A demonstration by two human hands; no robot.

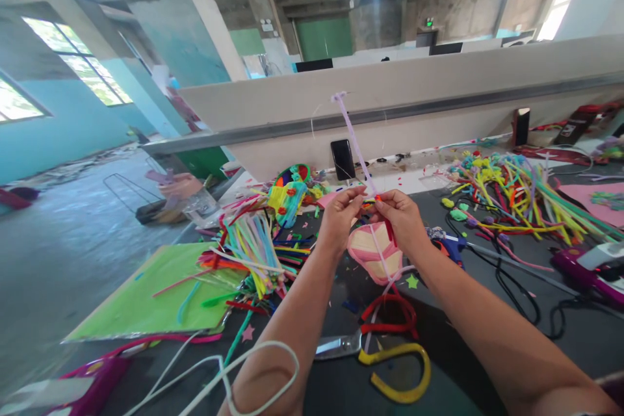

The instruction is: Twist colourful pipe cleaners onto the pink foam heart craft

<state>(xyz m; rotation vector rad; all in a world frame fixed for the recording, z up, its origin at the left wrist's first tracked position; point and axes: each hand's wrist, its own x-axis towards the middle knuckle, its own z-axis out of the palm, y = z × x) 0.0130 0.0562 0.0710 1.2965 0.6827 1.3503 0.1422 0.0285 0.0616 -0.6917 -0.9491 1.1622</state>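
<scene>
Both hands meet above the dark table and are closed in a pinch. My left hand (341, 216) grips pipe cleaners at a small joint, where bits of yellow and red show between the fingers. Against it, my right hand (403, 218) pinches the same joint. A lavender pipe cleaner (354, 133) rises from there, slightly tilted, with a bent top. From the right fingers hangs a short red end. Below the hands lies a pink and cream padded piece (375, 250), crossed by a pale lavender strand. Scissors (341, 346) with red and yellow handles lie nearer me.
Left lie a bundle of pipe cleaners (253, 247), a green sheet (160, 292) and a yellow and blue fuzzy piece (287, 201). A blue glue gun (453, 248), cords and another pipe cleaner pile (526, 195) are right. A phone (342, 159) leans against the partition (292, 104).
</scene>
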